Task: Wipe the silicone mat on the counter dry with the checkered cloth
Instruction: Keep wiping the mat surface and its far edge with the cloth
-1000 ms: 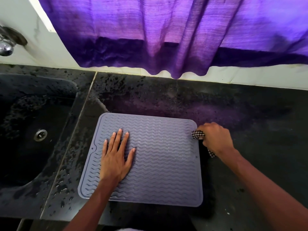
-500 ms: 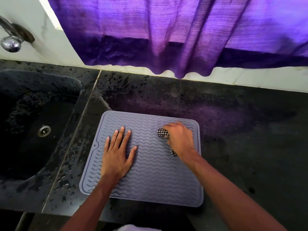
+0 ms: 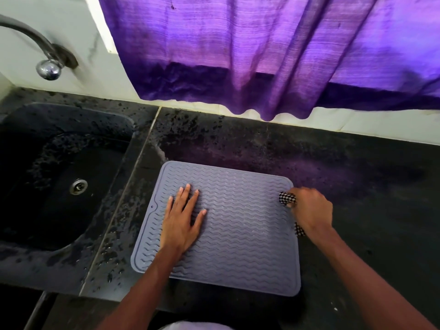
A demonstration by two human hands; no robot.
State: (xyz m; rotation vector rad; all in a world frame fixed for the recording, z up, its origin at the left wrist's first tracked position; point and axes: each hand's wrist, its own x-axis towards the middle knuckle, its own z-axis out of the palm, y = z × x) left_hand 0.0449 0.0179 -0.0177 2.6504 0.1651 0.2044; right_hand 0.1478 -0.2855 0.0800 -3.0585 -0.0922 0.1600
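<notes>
My left hand [image 3: 182, 221] lies flat on the left half of the silicone mat [image 3: 240, 236], palm down, fingers [image 3: 187, 194] straight and a little spread, thumb out to the right; I judge it is there to pin the mat so it cannot slide on the wet stone while I rub. My right hand [image 3: 312, 210] sits at the mat's right edge, toward the far corner, its fingers curled tight round the checkered cloth [image 3: 287, 198], which is bunched into a wad: 1 end pokes out left of my fist against the mat's rim, and another scrap shows on the near side of my wrist. A wad gives me a firm pad to push along the wavy ridges, I think, where a loose cloth would only skim their tops. The grey mat lies flat on the black counter [image 3: 362, 186], just right of the sink [image 3: 62, 120], its near edge close to the counter's own. The wipe looks under way, at the right-hand end of a stroke; how much damp sits in the grooves I cannot tell. The counter is speckled stone, with droplets [image 3: 112, 253] thick on the strip between sink and mat. The sink is dark with a metal drain [image 3: 78, 186], a tap [image 3: 47, 67] curves out of the white wall [image 3: 92, 79] at far left, and a purple curtain [image 3: 238, 55] hangs down to just above the counter's far edge.
</notes>
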